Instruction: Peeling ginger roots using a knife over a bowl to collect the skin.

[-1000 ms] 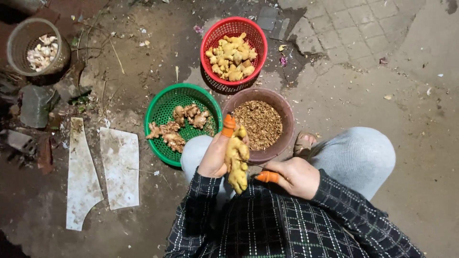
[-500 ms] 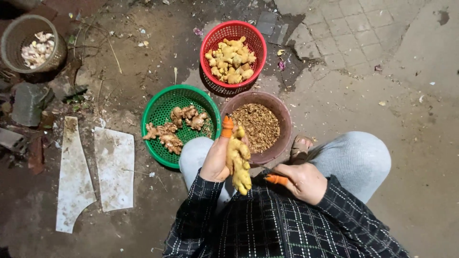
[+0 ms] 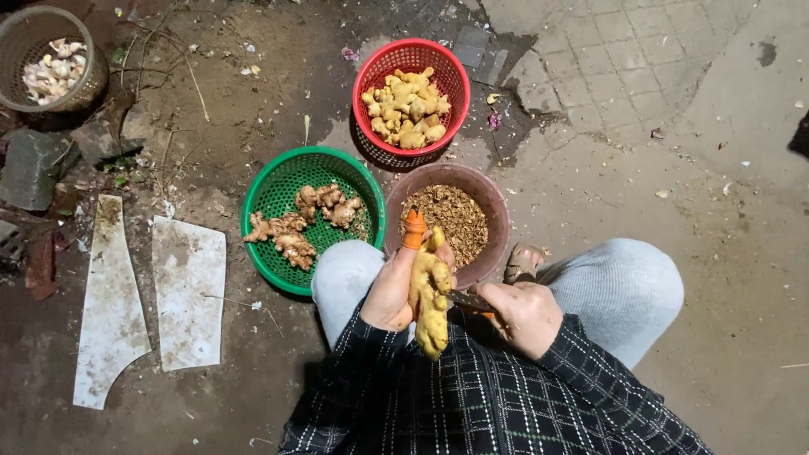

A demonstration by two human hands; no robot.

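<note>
My left hand [image 3: 389, 291] grips a long, knobbly yellow piece of ginger [image 3: 430, 291], held upright over my lap. An orange guard covers one fingertip [image 3: 414, 228] of that hand. In my right hand [image 3: 524, 316] is a small knife [image 3: 468, 301] with an orange handle, and its blade lies against the ginger's right side. Both hands hover just in front of a brown bowl [image 3: 497, 221] filled with brownish peel scraps.
A green basket [image 3: 274, 194] with unpeeled ginger sits left of the brown bowl. A red basket [image 3: 377, 72] of peeled yellow ginger stands beyond. A grey basket [image 3: 88, 80] with pale pieces is at the top left. Two flat white slabs [image 3: 190, 291] lie on the dirt ground.
The knife in my right hand has shifted slightly along the ginger. My left hand keeps the ginger in nearly the same spot.
</note>
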